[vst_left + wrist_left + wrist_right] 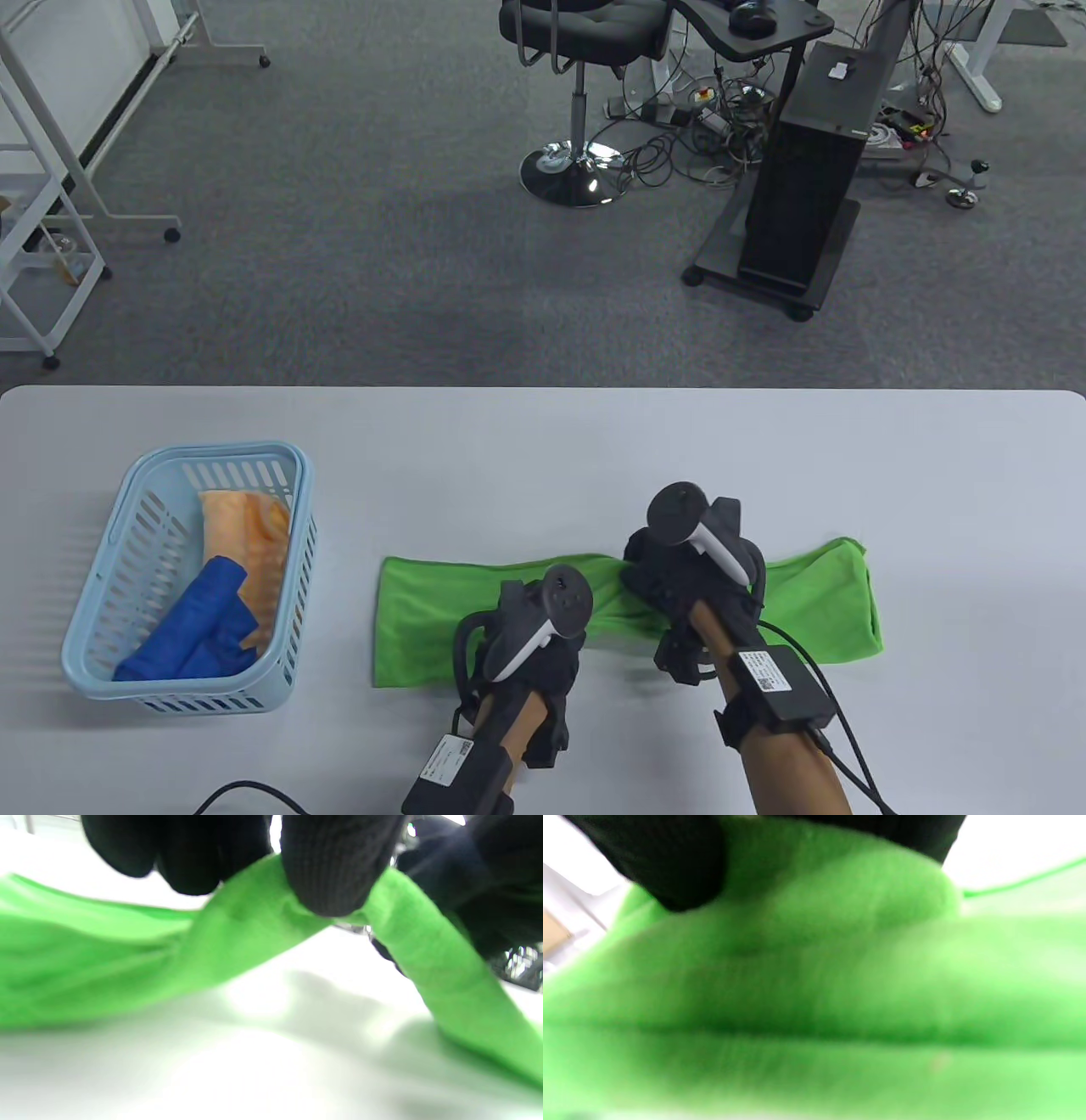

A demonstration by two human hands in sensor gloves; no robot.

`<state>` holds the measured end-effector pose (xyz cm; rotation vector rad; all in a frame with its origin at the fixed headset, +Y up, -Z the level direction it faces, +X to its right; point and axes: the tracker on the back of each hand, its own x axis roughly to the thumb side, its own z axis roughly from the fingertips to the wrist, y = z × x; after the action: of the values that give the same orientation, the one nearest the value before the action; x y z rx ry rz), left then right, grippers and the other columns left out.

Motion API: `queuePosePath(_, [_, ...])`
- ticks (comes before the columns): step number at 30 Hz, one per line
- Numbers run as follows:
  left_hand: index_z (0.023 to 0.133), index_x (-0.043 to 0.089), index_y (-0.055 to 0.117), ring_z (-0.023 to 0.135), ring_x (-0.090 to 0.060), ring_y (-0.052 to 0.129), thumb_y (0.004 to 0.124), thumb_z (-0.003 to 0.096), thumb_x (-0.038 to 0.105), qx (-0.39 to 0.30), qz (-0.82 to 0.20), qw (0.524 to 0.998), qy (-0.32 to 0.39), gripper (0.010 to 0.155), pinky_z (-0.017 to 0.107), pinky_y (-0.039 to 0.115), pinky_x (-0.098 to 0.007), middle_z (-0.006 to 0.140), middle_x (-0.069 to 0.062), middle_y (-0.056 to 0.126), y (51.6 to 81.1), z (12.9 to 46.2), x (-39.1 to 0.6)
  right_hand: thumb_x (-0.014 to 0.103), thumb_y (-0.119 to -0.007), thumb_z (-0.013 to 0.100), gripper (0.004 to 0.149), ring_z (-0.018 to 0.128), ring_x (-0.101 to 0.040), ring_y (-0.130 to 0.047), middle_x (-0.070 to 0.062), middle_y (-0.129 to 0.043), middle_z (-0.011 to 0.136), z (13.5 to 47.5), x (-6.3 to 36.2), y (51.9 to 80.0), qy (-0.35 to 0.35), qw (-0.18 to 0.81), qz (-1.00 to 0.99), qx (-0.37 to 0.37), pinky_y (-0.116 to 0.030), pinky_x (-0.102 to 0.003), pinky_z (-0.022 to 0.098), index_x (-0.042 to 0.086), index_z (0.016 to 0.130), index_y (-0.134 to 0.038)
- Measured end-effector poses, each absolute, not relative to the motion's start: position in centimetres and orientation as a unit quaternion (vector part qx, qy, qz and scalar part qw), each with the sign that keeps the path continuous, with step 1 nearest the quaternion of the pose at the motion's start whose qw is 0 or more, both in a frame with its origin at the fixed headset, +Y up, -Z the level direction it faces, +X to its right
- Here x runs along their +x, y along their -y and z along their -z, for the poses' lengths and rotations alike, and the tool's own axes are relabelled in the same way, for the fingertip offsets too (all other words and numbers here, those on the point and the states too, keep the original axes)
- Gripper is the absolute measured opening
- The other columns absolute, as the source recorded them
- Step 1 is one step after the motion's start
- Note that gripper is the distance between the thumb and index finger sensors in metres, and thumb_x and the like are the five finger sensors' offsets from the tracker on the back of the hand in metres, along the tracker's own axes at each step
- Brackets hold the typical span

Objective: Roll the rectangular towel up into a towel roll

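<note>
Green microfibre towel [424, 615] lies as a long folded strip across the lower middle of the counter [543, 441], running from left of centre to the right, and you have both hands on its middle. Your left hand [534, 645] has its grip pinched on a fold of the cloth: the left wrist view shows a fingertip [335, 870] pressing the fabric up into a raised ridge clear of the counter. Your right hand [687, 577] sits just beside it, higher in the frame, with its fingers curled over a bunched hump of towel, as the right wrist view suggests, though that picture is blurred. To my eye you are gathering or straightening the strip, and the roll itself is not yet begun; no coiled end shows anywhere. Next you will likely need to lay the strip flat, take one short end and turn it over tightly, keeping both edges level so the roll does not cone. At the lower left, the light blue basket [127, 509] holds an orange towel [246, 526] and a blue towel [204, 628].
</note>
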<state>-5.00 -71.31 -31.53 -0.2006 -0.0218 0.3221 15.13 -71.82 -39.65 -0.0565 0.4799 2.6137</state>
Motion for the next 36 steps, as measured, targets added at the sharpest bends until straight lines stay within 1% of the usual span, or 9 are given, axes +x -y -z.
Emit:
queuePosePath(6, [0.087, 0.036, 0.081, 0.087, -0.040, 0.075, 0.083, 0.0427, 0.031, -0.036, -0.299, 0.953, -0.025, 0.045, 0.061, 0.065, -0.061, 0.098, -0.014, 0.074, 67.3, 31.8, -7.9, 0.032, -0.084, 0.035, 0.078, 0.057, -0.020, -0.096, 0.000, -0.080, 0.076, 36.2, 15.8, 65.5, -0.149, 0.337, -0.929, 0.013, -0.070, -0.052, 0.061, 0.024, 0.103, -0.048])
queuePosePath(9, [0.100, 0.031, 0.068, 0.086, -0.041, 0.077, 0.079, 0.0445, 0.030, -0.036, -0.328, 0.943, -0.042, 0.056, 0.061, 0.066, -0.061, 0.098, -0.016, 0.074, 66.5, 31.1, -8.7, 0.033, -0.084, 0.035, 0.078, 0.050, -0.017, -0.098, -0.001, -0.080, 0.074, 35.0, 15.3, 63.6, -0.105, 0.346, -0.932, 0.000, -0.074, -0.049, 0.058, 0.019, 0.103, -0.048])
queuePosePath(12, [0.093, 0.023, 0.081, 0.083, -0.042, 0.079, 0.077, 0.0452, 0.032, -0.049, -0.347, 0.936, -0.036, 0.048, 0.059, 0.066, -0.062, 0.093, -0.017, 0.079, 66.0, 30.0, -9.5, 0.035, -0.084, 0.035, 0.077, 0.046, -0.015, -0.099, -0.002, -0.080, 0.072, 34.0, 14.4, 62.1, -0.068, 0.342, -0.937, -0.016, -0.077, -0.047, 0.055, 0.017, 0.102, -0.052])
queuePosePath(16, [0.076, 0.014, 0.099, 0.073, -0.045, 0.087, 0.071, 0.0448, 0.052, -0.097, -0.398, 0.911, -0.040, 0.057, 0.053, 0.070, -0.063, 0.082, -0.020, 0.091, 66.0, 28.6, -10.4, 0.036, -0.083, 0.034, 0.074, 0.045, -0.014, -0.101, -0.001, -0.080, 0.073, 33.5, 13.7, 61.3, -0.039, 0.343, -0.937, -0.042, -0.079, -0.045, 0.054, 0.019, 0.100, -0.055])
queuePosePath(20, [0.082, 0.009, 0.098, 0.075, -0.048, 0.084, 0.061, 0.0432, 0.063, -0.143, -0.426, 0.893, -0.028, 0.076, 0.055, 0.067, -0.065, 0.087, -0.024, 0.088, 65.7, 27.9, -9.9, 0.036, -0.083, 0.034, 0.072, 0.044, -0.013, -0.101, -0.002, -0.079, 0.074, 33.2, 13.6, 60.9, -0.028, 0.367, -0.928, -0.062, -0.080, -0.044, 0.053, 0.019, 0.099, -0.058])
queuePosePath(24, [0.099, 0.013, 0.080, 0.083, -0.049, 0.078, 0.063, 0.0440, 0.060, -0.082, -0.433, 0.896, -0.052, 0.074, 0.057, 0.064, -0.066, 0.096, -0.026, 0.078, 64.7, 27.8, -10.7, 0.036, -0.083, 0.034, 0.071, 0.044, -0.013, -0.102, -0.002, -0.080, 0.074, 32.6, 14.5, 60.3, -0.002, 0.363, -0.929, -0.072, -0.080, -0.045, 0.053, 0.018, 0.098, -0.059])
queuePosePath(30, [0.090, 0.009, 0.090, 0.081, -0.050, 0.079, 0.066, 0.0458, 0.058, -0.148, -0.425, 0.893, -0.017, 0.071, 0.057, 0.064, -0.066, 0.094, -0.026, 0.081, 64.5, 27.6, -9.5, 0.037, -0.082, 0.034, 0.070, 0.043, -0.010, -0.102, -0.002, -0.080, 0.073, 32.4, 16.1, 60.4, -0.015, 0.434, -0.897, -0.088, -0.082, -0.041, 0.052, 0.018, 0.098, -0.061])
queuePosePath(34, [0.103, 0.008, 0.072, 0.085, -0.048, 0.076, 0.066, 0.0421, 0.067, -0.157, -0.460, 0.874, 0.005, 0.086, 0.058, 0.064, -0.065, 0.101, -0.027, 0.070, 64.9, 28.4, -7.1, 0.038, -0.082, 0.034, 0.069, 0.045, -0.009, -0.102, -0.003, -0.077, 0.075, 32.0, 15.2, 60.4, -0.026, 0.456, -0.887, -0.063, -0.081, -0.040, 0.053, 0.021, 0.098, -0.061])
queuePosePath(36, [0.096, 0.012, 0.081, 0.078, -0.042, 0.086, 0.079, 0.0420, 0.054, -0.098, -0.521, 0.848, -0.006, 0.068, 0.055, 0.070, -0.062, 0.093, -0.021, 0.081, 64.3, 28.8, -6.5, 0.037, -0.082, 0.035, 0.072, 0.050, -0.010, -0.101, -0.004, -0.074, 0.079, 31.6, 14.9, 59.9, -0.039, 0.455, -0.888, -0.045, -0.079, -0.042, 0.055, 0.025, 0.101, -0.055])
